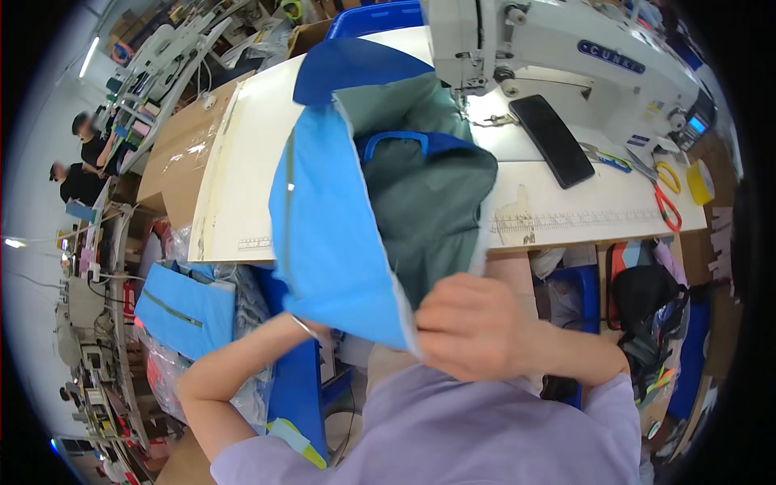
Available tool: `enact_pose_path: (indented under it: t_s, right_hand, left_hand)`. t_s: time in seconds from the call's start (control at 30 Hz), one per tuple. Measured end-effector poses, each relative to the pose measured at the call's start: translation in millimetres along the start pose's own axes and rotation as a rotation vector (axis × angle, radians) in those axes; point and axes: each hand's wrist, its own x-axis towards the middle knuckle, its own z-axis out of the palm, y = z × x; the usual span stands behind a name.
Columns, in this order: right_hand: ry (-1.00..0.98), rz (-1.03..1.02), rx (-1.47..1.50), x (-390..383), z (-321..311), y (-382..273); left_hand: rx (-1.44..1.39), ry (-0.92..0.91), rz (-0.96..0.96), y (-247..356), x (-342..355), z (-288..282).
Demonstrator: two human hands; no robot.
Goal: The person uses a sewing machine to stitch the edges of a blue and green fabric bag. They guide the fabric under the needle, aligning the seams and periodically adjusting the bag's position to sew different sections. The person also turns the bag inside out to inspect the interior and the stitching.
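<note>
A blue and grey-green fabric piece (339, 234) hangs from the white sewing table (242, 170) down toward my lap. My right hand (469, 327) is closed on its lower edge, close to my body. My left hand is hidden behind the blue fabric; only the left forearm (242, 360) with a thin bracelet shows, reaching under the cloth. A blue strap loop (396, 139) lies on the grey-green part, near the sewing machine (566, 56).
A black phone (551, 139) lies on the table beside the machine. Red-handled scissors (667, 202) and a yellow tape roll (699, 182) sit at the right edge. A stack of blue pieces (182, 307) lies at my left. Other people work at far left.
</note>
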Motion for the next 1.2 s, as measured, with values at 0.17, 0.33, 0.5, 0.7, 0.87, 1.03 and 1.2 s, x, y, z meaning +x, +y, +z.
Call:
enact_pose_path:
  t_s: [0.17,0.33,0.5,0.7,0.87,1.03,1.2]
  right_hand:
    - [0.132,0.033,-0.176,-64,46,-4]
    - [0.122,0.124,-0.195,-91,69,6]
    - [0.091,0.117,-0.238,-98,70,16]
    - [0.076,0.055,-0.423,-83,62,0]
    - [0.153,0.188,-0.399,-97,51,-3]
    - [0.156,0.162,-0.271,-101,50,3]
    - [0.139,0.197,-0.230,-101,46,1]
  left_hand:
    - [-0.409,0.480,-0.099,-23,-6,-122]
    - [-0.285,1.126,0.301,2,-34,-193]
    - [0.661,0.865,0.712,125,-18,-65]
    - [1.255,0.220,0.889,113,125,45]
    - [1.159,-0.134,0.757,133,100,30]
    - [1.226,-0.222,0.365,139,50,66]
    - [1.307,0.182,0.613,115,105,52]
